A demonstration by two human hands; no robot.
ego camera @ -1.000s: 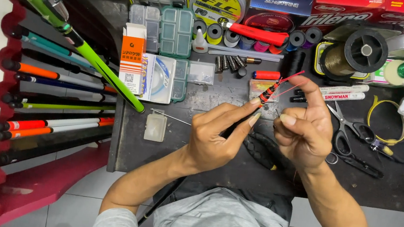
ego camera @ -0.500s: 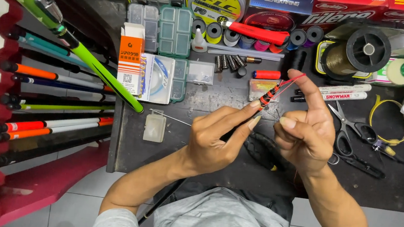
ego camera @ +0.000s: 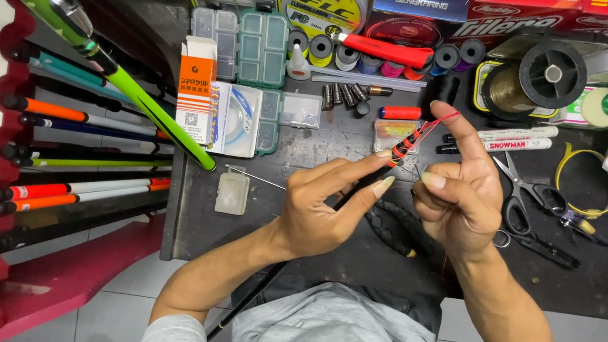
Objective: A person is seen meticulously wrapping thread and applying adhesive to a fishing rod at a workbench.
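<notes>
My left hand (ego camera: 323, 206) pinches a thin black fishing rod (ego camera: 362, 186) near its tip, where an orange and black wrapped section (ego camera: 404, 146) sits between thumb and forefinger. The rod runs down toward my lap. My right hand (ego camera: 458, 193) is beside the tip, forefinger raised, with a red thread (ego camera: 439, 121) stretched from the wrapped section over that finger. Both hands hover above a dark work table (ego camera: 253, 240).
Scissors (ego camera: 521, 196) and pliers (ego camera: 395, 228) lie near my right hand. Compartment boxes (ego camera: 245, 46), thread spools (ego camera: 345, 52), line spools (ego camera: 543, 75), white markers (ego camera: 515, 139) and a small clear box (ego camera: 231, 192) crowd the table. A rack of rods (ego camera: 76, 142) stands at the left.
My right hand has shifted slightly and the red thread has swung around the rod tip. The left hand keeps the rod in nearly the same place.
</notes>
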